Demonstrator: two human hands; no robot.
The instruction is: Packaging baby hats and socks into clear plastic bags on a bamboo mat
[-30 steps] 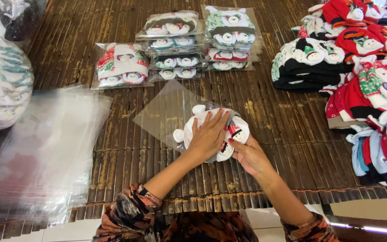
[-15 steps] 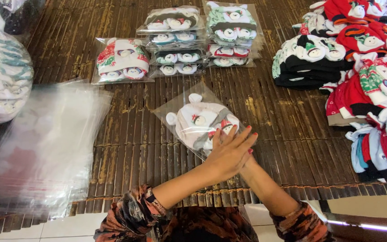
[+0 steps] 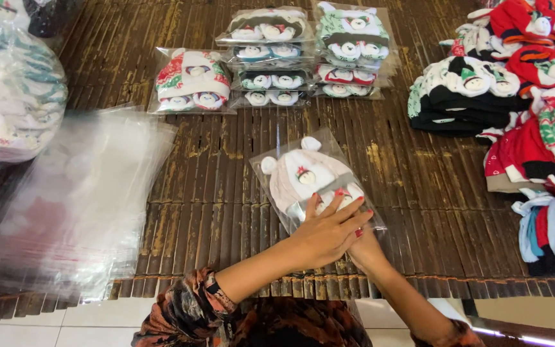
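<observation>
Left hand flat, fingers spread, pressing bagged hat near mat front edge; right hand beneath, fingers hidden.

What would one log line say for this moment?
left hand: pressing bagged white hat | right hand: under left, at bag's near edge | surface: slatted mat | nearby: empty bags
</observation>
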